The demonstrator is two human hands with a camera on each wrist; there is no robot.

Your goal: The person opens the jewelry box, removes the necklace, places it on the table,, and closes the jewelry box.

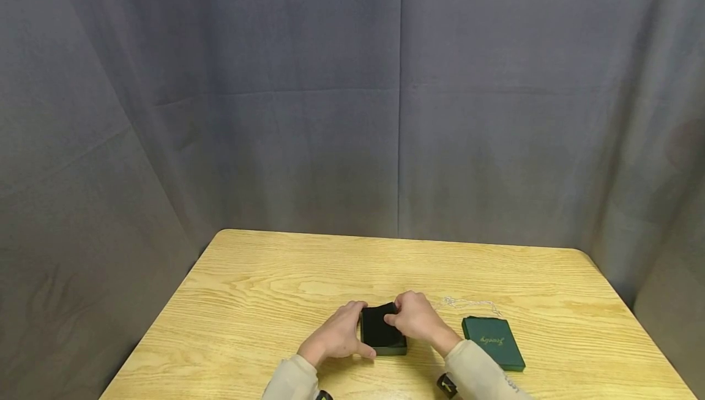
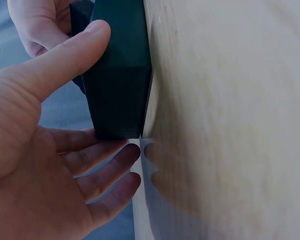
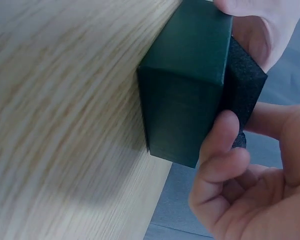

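Observation:
In the head view, a dark green box base (image 1: 392,351) sits on the table with a black foam pad (image 1: 377,329) in its top. My left hand (image 1: 337,331) holds the box from its left side, thumb at the near corner. In the left wrist view the thumb lies against the green box wall (image 2: 122,55); the lower fingers reach past its edge. My right hand (image 1: 417,317) pinches the foam pad at its right edge. From the right wrist, the foam (image 3: 246,75) stands partly raised and tilted above the box (image 3: 182,105). The box interior is hidden.
A green lid (image 1: 494,342) with gold lettering lies on the table to the right of my right hand. Behind it a thin silvery chain (image 1: 468,302) is spread out. Grey curtains (image 1: 308,143) hang beyond the wooden table (image 1: 264,271).

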